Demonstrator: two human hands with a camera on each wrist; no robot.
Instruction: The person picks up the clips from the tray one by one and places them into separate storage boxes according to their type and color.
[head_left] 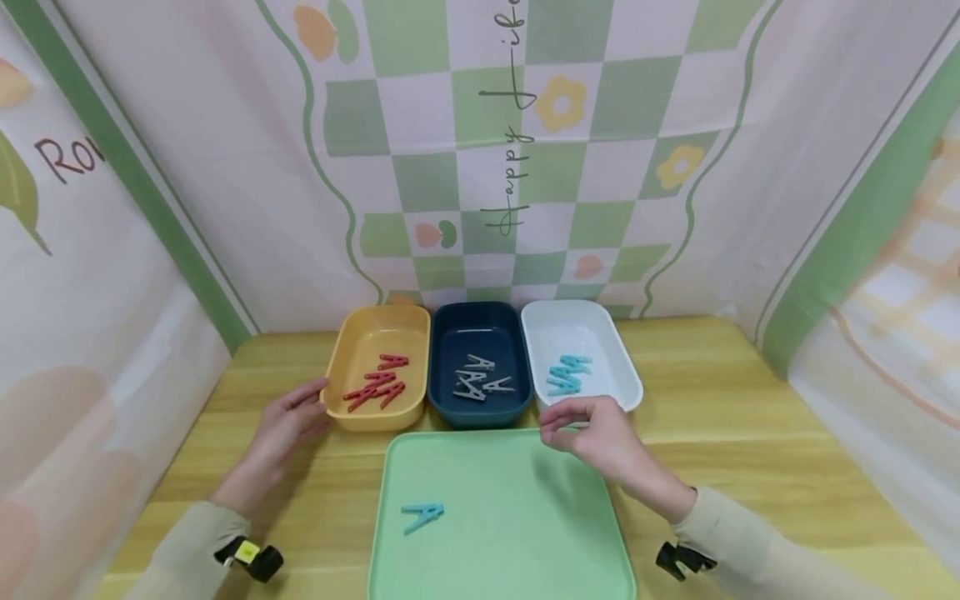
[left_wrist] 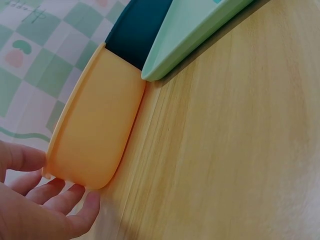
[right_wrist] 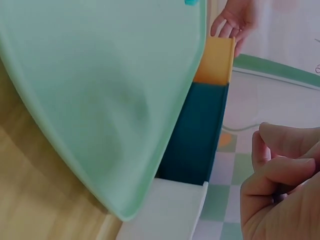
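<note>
My left hand (head_left: pixel 294 421) touches the left end of the yellow bin (left_wrist: pixel 95 120), thumb near the rim and relaxed fingers against the outside. Several red clothespins (head_left: pixel 378 387) lie in this bin. Over the far right part of the green tray (head_left: pixel 510 517), near the front of the white bin (head_left: pixel 622 387), hovers my right hand (right_wrist: pixel 280 175). Its fingers are curled, thumb and index tips close together, and I see nothing between them. Several light blue clothespins (head_left: pixel 566 375) lie in the white bin. One blue clothespin (head_left: pixel 423 515) rests on the tray's left side.
Between the yellow and white bins stands a navy bin (head_left: pixel 442 408) with several grey clothespins (head_left: pixel 472 383). All three bins stand in a row behind the tray on a wooden table (head_left: pixel 720 417). A patterned cloth (head_left: pixel 480 167) hangs behind and along the sides.
</note>
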